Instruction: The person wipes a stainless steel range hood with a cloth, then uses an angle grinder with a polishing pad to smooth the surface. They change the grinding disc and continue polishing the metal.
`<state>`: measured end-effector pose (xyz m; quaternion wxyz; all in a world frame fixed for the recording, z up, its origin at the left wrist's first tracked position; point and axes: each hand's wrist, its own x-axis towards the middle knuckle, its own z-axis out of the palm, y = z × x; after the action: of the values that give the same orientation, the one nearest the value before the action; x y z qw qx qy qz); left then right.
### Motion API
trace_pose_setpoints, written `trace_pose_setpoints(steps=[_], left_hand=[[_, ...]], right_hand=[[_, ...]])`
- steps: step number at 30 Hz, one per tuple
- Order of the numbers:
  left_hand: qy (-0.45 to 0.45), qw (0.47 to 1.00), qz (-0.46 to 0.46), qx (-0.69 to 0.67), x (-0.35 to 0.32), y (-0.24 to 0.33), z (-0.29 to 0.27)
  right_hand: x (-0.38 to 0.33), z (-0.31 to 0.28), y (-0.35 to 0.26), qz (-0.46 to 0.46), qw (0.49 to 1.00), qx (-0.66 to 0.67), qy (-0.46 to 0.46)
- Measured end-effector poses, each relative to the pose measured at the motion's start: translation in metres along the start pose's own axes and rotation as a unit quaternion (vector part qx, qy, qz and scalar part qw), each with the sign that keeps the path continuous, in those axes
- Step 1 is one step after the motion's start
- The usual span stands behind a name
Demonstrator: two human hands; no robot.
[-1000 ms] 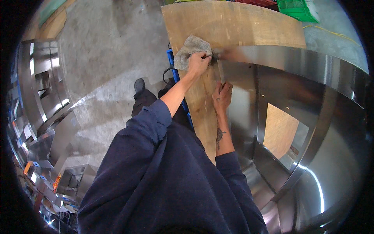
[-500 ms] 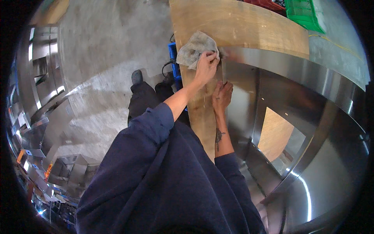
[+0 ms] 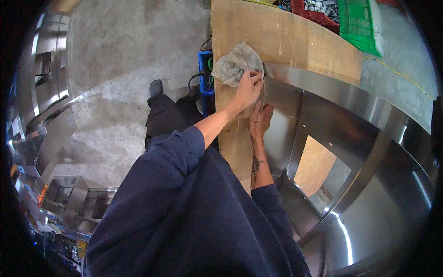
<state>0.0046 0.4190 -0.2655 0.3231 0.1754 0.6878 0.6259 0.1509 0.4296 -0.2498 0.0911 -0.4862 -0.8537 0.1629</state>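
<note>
A grey, stained cloth [image 3: 237,62] lies bunched over the wooden tabletop at the near corner of a large stainless steel cabinet [image 3: 318,76]. My left hand [image 3: 249,88] pinches the cloth at its right end, against the cabinet's thin upright edge. Just below it, my right hand [image 3: 261,120] has its fingers curled at that same steel edge, with the thumb pointing up along it. The cabinet is an open shell with a rectangular cutout in an inner panel. What lies under the cloth is hidden.
The wooden table [image 3: 286,32] bears the cabinet. Beyond its far edge stand a red crate [image 3: 316,14] of small parts and a green crate [image 3: 357,25]. A blue crate [image 3: 206,83] with cables is left of the table. Steel parts [image 3: 76,198] stand at the left.
The whole view has shifted slightly. My left hand and the cloth have moved a little toward me along the steel edge. My right hand stays at the edge.
</note>
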Motion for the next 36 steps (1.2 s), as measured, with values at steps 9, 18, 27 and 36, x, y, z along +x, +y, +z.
trace_pose_setpoints(steps=[9,18,27,36], left_hand=[[0.023,0.999,0.034,0.005,0.002,-0.006,0.009],[0.038,0.998,0.054,0.011,0.001,-0.013,0.014],[-0.121,0.98,-0.113,-0.114,0.016,-0.001,-0.052],[0.167,0.902,-0.091,-0.386,-0.015,0.061,-0.192]], right_hand=[[0.005,-0.007,-0.002,0.063,0.995,0.05,-0.051],[0.007,-0.008,0.005,0.067,0.993,0.024,-0.099],[0.013,-0.015,0.009,0.062,0.987,0.003,-0.147],[0.011,-0.01,0.012,0.034,0.995,0.0,-0.089]])
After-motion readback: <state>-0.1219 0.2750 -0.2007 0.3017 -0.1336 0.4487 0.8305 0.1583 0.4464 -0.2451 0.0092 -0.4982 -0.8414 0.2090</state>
